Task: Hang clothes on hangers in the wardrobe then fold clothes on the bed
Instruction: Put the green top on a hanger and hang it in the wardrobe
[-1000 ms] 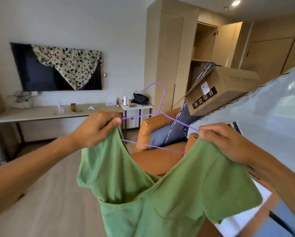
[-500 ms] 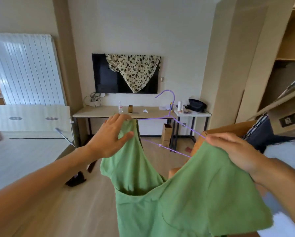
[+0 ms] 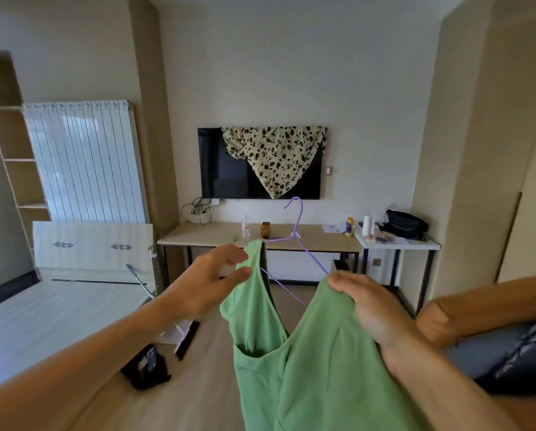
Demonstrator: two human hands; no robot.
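A green sleeveless top (image 3: 316,368) hangs on a thin purple wire hanger (image 3: 298,219) in front of me. Its left strap is draped over the hanger's left end. My left hand (image 3: 207,281) is beside that strap with its fingers spread, and the thumb just touches the strap's edge. My right hand (image 3: 369,309) grips the top's right shoulder together with the hanger's right end, holding both up. The hanger's hook points upward. The wardrobe is out of view.
A bed (image 3: 42,312) lies at the left. A long desk (image 3: 217,236) with small bottles stands under a wall TV (image 3: 226,169) draped with a spotted cloth. An orange armchair (image 3: 478,303) is at the right. A black object (image 3: 145,368) lies on the floor.
The view has swung left, away from the wardrobe and cardboard box, toward the TV wall. My left hand has loosened from gripping the strap to spread fingers beside it.
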